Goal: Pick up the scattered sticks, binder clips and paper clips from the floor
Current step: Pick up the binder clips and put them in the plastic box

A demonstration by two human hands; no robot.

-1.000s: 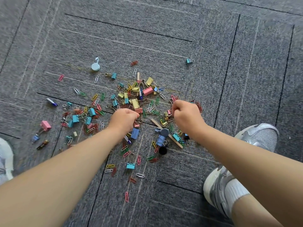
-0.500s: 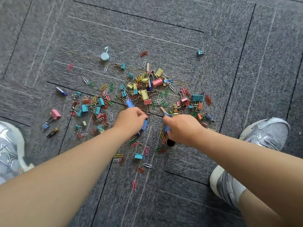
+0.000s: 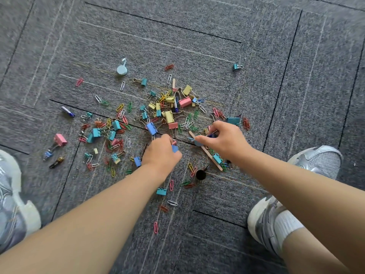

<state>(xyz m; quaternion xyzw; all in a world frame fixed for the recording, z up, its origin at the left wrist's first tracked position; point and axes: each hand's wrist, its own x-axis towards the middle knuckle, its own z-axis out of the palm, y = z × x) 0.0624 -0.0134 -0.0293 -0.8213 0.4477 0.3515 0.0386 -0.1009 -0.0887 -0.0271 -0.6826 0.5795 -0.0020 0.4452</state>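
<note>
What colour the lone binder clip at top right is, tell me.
Teal; the lone binder clip shows best in the head view.

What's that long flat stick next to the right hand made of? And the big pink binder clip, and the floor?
Flat stick: looks like bare wood, pale tan and matte, like a craft stick.
Pink binder clip: probably painted sheet metal, going by the smooth, even colour and folded shape.
Floor: grey carpet tiles, with a fuzzy woven texture and dark seams.

Clips [image 3: 169, 116], sticks [image 3: 205, 150] on carpet [image 3: 197, 26]
</note>
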